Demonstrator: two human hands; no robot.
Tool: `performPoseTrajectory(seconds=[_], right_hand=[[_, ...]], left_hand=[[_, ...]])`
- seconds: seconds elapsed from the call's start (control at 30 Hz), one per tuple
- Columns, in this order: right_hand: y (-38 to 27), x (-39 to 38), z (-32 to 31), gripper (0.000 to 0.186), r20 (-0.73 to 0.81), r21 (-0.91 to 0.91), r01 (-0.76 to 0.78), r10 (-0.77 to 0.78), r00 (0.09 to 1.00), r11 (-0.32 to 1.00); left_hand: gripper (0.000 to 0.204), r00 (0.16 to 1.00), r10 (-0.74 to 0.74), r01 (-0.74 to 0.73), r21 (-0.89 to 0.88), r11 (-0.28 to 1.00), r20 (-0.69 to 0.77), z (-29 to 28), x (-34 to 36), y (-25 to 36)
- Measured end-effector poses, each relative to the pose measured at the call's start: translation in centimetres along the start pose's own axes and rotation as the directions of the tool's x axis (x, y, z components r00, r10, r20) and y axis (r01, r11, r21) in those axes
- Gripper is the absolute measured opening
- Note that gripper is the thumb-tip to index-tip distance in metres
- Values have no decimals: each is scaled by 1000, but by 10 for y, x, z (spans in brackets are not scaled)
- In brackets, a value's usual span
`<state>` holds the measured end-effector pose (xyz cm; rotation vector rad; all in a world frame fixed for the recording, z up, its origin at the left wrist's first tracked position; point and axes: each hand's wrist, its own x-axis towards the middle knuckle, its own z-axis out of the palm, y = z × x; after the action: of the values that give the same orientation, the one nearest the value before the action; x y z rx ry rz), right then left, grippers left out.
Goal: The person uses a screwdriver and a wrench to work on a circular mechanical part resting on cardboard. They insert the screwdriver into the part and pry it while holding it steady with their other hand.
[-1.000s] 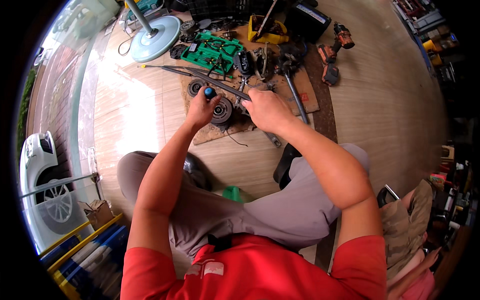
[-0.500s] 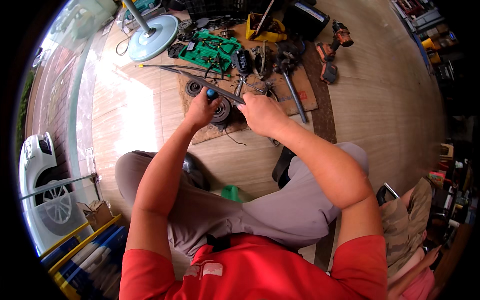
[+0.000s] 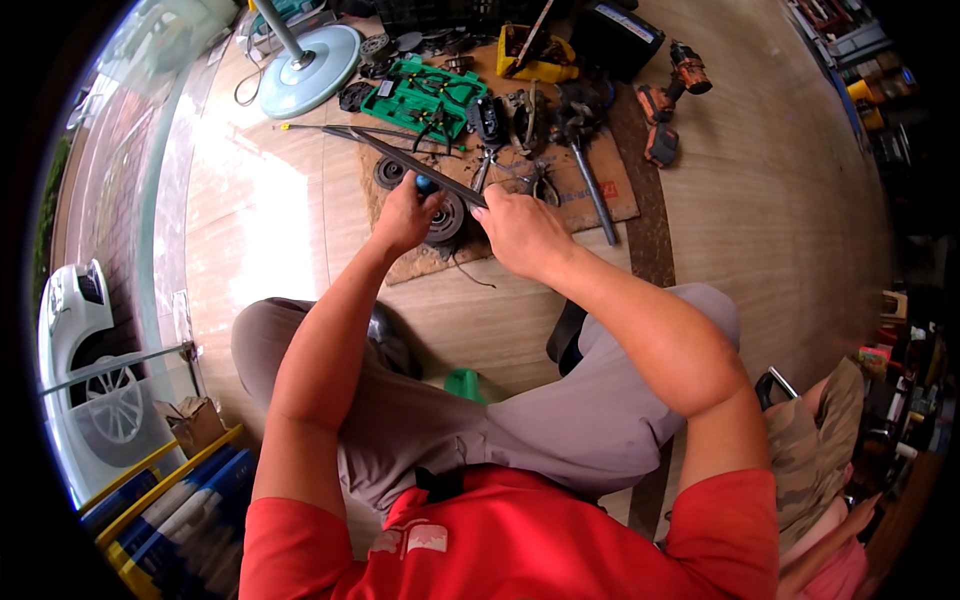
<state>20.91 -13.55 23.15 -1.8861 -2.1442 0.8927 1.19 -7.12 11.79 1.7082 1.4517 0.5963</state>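
My right hand point(image 3: 525, 232) is closed round the near end of a long, dark, narrow bar point(image 3: 412, 161). The bar slants away to the far left above the cardboard, and its exact kind is not clear. Close by on the left, my left hand point(image 3: 405, 216) grips a small blue-ended object point(image 3: 426, 186), mostly hidden by the fingers and lying against the bar's underside. Just below the hands, a round dark pulley-like part point(image 3: 446, 218) rests on the cardboard sheet point(image 3: 410, 266). A smaller round part point(image 3: 389, 173) lies beyond my left hand.
On the cardboard are a green tool case point(image 3: 415, 98), pliers point(image 3: 545, 188) and a grey-handled hammer-like tool point(image 3: 594, 195). Around it stand a yellow container point(image 3: 540, 62), a black battery point(image 3: 615, 40), an orange-black drill point(image 3: 688, 70) and a pale round stand base point(image 3: 310, 72). Another person's leg point(image 3: 835, 420) is at right.
Both hands stay nearly in place with their grips kept. The bar has turned slightly, showing a broader face, and its far end sits a little further up. The view has shifted slightly.
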Motion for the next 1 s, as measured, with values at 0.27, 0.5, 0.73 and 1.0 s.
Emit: performPoseTrajectory(seconds=[0.27,0.5,0.73,1.0], right_hand=[[14,5,12,29,20,-45,26,-25,999,999],[18,4,5,29,7,-21,31,-31,999,999],[11,3,-1,30,36,-19,44,-43,998,999],[12,2,3,30,34,-12,48,-48,998,999]], left_hand=[[30,996,83,-84,-29,996,-24,4,4,-16],[29,999,33,-31,-45,998,41,-7,-3,-10],[31,996,10,-9,-12,1000,87,-15,-7,-12],[33,989,9,-4,-32,999,147,-12,-3,-20]])
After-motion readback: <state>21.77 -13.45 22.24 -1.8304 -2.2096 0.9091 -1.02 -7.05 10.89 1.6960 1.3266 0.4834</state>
